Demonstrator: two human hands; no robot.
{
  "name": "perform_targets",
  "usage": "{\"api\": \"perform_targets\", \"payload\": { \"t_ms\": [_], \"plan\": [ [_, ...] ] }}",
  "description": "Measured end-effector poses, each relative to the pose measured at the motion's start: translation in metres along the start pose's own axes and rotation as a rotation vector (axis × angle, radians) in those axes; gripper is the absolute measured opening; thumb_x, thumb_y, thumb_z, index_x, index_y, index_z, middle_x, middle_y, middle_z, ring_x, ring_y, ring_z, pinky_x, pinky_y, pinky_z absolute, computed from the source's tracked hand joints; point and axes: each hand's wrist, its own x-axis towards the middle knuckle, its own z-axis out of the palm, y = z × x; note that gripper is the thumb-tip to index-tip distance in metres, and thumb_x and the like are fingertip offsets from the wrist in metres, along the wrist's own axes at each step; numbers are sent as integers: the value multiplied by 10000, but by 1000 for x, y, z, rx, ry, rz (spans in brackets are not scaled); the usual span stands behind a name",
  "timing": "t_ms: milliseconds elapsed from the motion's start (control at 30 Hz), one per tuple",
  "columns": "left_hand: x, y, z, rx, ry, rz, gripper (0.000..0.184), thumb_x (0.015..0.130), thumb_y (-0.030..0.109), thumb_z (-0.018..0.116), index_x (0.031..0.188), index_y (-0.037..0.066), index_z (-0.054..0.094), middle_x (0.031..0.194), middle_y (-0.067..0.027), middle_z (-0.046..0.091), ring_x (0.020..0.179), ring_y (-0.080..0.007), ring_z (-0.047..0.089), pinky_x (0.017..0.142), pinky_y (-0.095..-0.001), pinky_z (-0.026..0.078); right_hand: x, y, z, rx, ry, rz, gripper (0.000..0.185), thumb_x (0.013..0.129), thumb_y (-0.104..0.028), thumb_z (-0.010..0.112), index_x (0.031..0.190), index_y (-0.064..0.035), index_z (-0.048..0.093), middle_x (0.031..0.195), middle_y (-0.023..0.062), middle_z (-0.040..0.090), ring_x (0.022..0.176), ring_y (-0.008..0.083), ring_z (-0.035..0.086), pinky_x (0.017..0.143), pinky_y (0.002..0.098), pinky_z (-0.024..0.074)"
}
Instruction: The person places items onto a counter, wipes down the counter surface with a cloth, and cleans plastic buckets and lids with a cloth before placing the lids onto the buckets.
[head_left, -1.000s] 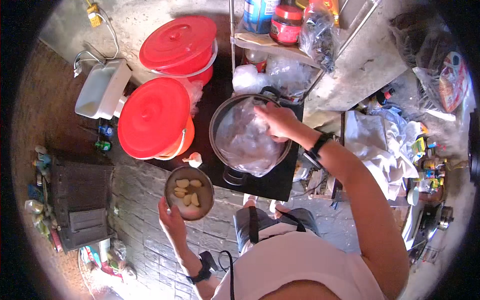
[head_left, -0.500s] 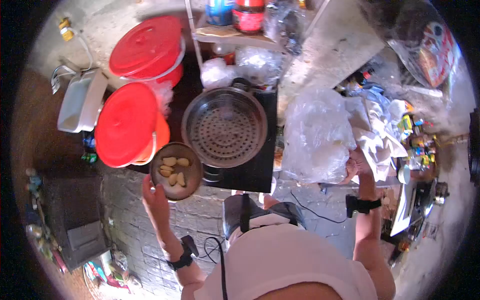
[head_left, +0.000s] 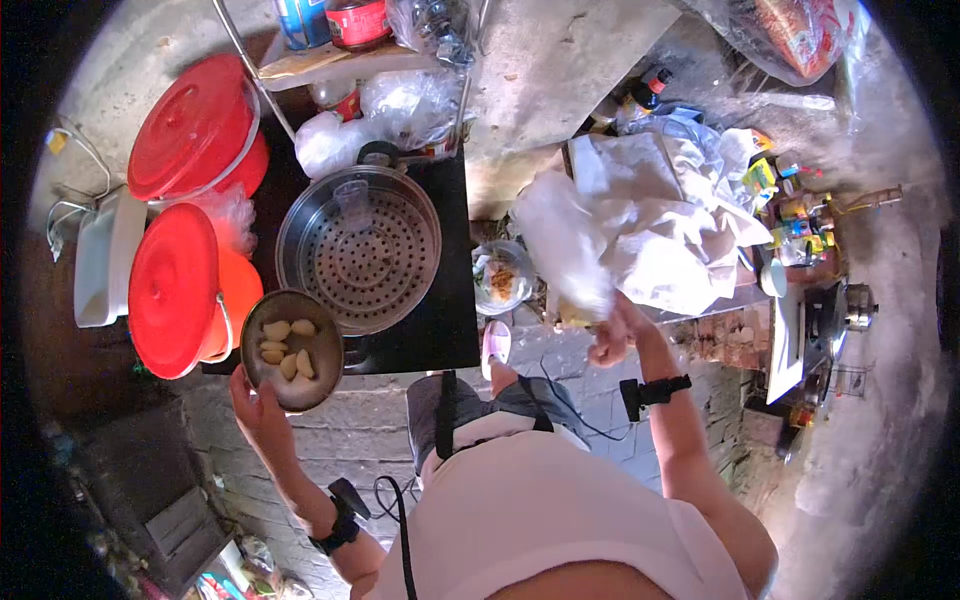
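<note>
The bowl point(head_left: 300, 391) is in the left hand point(head_left: 265, 415), just beside the near left side of the pot point(head_left: 360, 255). I see the thumb and fingers of this hand clamped on its near left rim. The bowl is round, grey-brown inside with a darker rim, and its open side faces my camera. In it lie six pale pieces point(head_left: 289, 366), which look to me like peeled garlic cloves.

The right hand point(head_left: 620, 332) is at the near end of a plastic bag point(head_left: 565, 240). Its fingers are bent, but the bag is blurred and I cannot tell if they hold it. To the right of the bag lies a white cloth point(head_left: 660, 250).

The pot is metal, with many round holes in its bottom, and stands on a dark table point(head_left: 440, 345). To its left are two buckets point(head_left: 172, 290) with red lids. On the far shelf point(head_left: 340, 68) I find a jar point(head_left: 358, 25) with a red label; its writing is too small for me to read, as on the yellow packet point(head_left: 760, 180) at right.
</note>
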Motion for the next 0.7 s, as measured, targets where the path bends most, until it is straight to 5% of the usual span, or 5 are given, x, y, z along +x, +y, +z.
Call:
{"api": "perform_targets", "payload": {
  "t_ms": [133,233,300,400,700],
  "plan": [
    [-10,-14,-9,22,63,-39,396,812,-15,422,1206,-45,395,1153,-149,478,1057,-200,479,865,-298,413,12,0,10,-842,34,14,433,751,-420,572,1021,-83,555,837,143,631,721,262,605,702,383,481],
    [-20,-10,-12,28,121,-59,421,821,-8,421,1237,-42,370,1185,-156,462,1078,-210,469,885,-306,404,8,50,12,-1264,-364,-265,355,804,-375,556,950,-54,603,701,71,565,614,116,528,556,299,443],
    [-26,-6,-19,171,99,-83,431,836,5,421,1257,-43,343,1236,-168,424,1103,-226,449,927,-322,371,-3,40,19,-580,-543,-70,338,822,-391,524,832,-69,622,657,63,575,574,118,542,514,275,429],
    [-34,8,-15,85,112,-141,445,842,7,421,1273,-44,319,1275,-175,389,1130,-231,429,953,-329,343,33,37,40,-490,-585,151,347,818,-407,520,769,-79,619,575,62,551,522,122,536,497,266,419],
    [-64,24,2,229,298,-276,474,782,-47,448,1248,-30,366,1246,-142,421,1138,-223,424,964,-337,334,230,131,101,-1058,-18,-215,333,699,-367,589,741,-39,628,563,120,571,528,208,564,522,384,451]
  ]
}}
